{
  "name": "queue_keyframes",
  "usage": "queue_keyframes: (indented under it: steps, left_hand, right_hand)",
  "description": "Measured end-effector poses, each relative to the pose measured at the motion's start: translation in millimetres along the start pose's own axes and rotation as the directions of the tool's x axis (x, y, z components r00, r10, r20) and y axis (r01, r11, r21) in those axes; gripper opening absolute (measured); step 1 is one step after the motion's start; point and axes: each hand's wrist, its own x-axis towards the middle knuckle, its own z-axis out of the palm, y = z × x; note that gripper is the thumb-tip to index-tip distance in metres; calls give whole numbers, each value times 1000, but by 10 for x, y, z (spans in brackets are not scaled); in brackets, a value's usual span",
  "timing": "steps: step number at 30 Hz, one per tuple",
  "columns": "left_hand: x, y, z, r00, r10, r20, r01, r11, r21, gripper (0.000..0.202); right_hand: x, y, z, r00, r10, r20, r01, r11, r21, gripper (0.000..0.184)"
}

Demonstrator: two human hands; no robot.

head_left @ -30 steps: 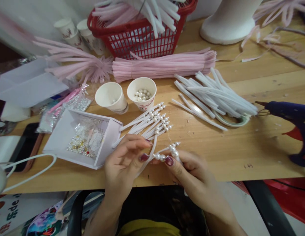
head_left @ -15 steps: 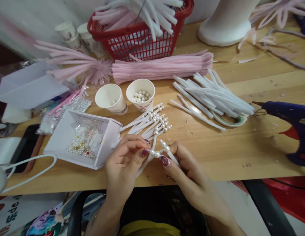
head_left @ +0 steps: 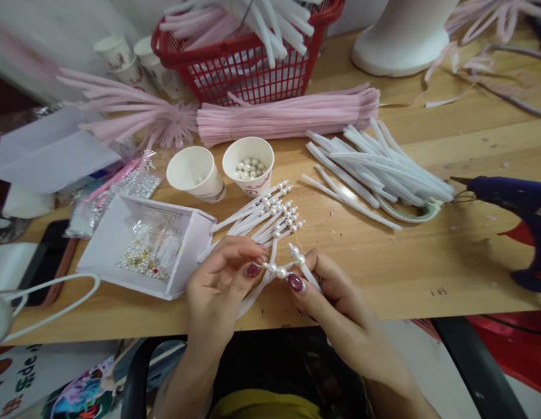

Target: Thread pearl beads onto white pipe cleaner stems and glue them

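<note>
Between thumb and fingers, my right hand [head_left: 335, 302] grips white pipe cleaner stems tipped with pearl beads [head_left: 297, 256]. One beaded stem points up and another lies across toward the left. My left hand [head_left: 226, 285] pinches the tip of that sideways stem, beside its pearls [head_left: 276, 270]; the exact contact is partly hidden by the thumb. Just beyond my hands lies a bunch of pearl-tipped white stems [head_left: 270, 215] on the table. Two paper cups stand behind it: one cup [head_left: 249, 169] holds several pearls, the other cup [head_left: 194, 171] holds only a little.
A white box [head_left: 191, 250] with small beads sits at left. Loose white pipe cleaners [head_left: 375, 169] lie at right, near a blue glue gun [head_left: 515, 203]. A pink pipe cleaner bundle [head_left: 287, 116] and a red basket [head_left: 253, 75] are at the back. A phone [head_left: 52, 262] lies far left.
My hands keep the same grip on the beaded stems. The upright stem's tip has shifted slightly to the right, and my left thumb has moved a little left.
</note>
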Motion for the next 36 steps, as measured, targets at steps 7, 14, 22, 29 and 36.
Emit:
queue_keyframes:
  steps: [7, 14, 22, 29, 36]
  left_hand:
    - [19, 7, 48, 997, -78, -8, 77, 995, -56, 7]
    - [1, -10, 41, 993, -113, 43, 117, 989, -94, 4]
    - [-19, -15, 31, 994, -102, 32, 103, 994, -48, 6]
    - [24, 12, 123, 986, -160, -47, 152, 978, -145, 14]
    - [45, 42, 168, 970, -230, -79, 215, 962, -166, 19]
  right_hand:
    - [1, 11, 1, 1000, 9, 0, -9, 1000, 12, 28]
    - [-4, 10, -4, 1000, 15, -13, -15, 1000, 22, 27]
    - [-2, 15, 1, 1000, 5, -12, -5, 999, 34, 27]
    - [5, 2, 4, 1000, -6, -12, 6, 1000, 22, 27]
    - [4, 0, -3, 1000, -10, -11, 10, 1000, 26, 28]
